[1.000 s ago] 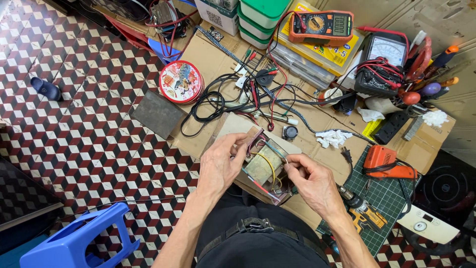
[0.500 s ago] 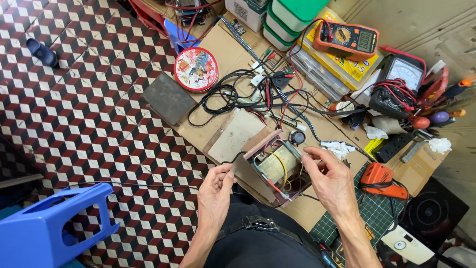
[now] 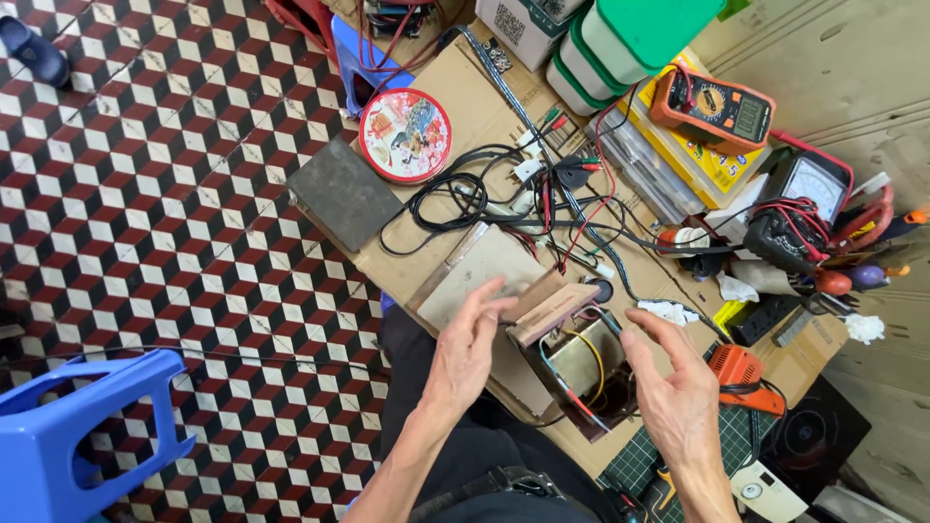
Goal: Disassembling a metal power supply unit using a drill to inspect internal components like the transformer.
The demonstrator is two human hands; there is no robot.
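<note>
Left hand [image 3: 467,351] and right hand [image 3: 678,402] spread open, holding nothing, flanking an open-framed transformer [image 3: 578,363] with yellow and red leads, on a cardboard-covered workbench [image 3: 465,107], tangled test leads [image 3: 523,199] and orange multimeter [image 3: 715,107] beyond

Single view: head cam, looking steeply down from above the person's lap, close range. Frame is rolled, so the cardboard-covered desk [image 3: 465,92] runs diagonally from top centre to lower right. Both hands enter from the bottom edge: left hand [image 3: 465,353], right hand [image 3: 678,402]. Patterned tile floor [image 3: 145,194] fills the left half. Probably slight wide-angle distortion at the edges. No second view, so no overlap.
</note>
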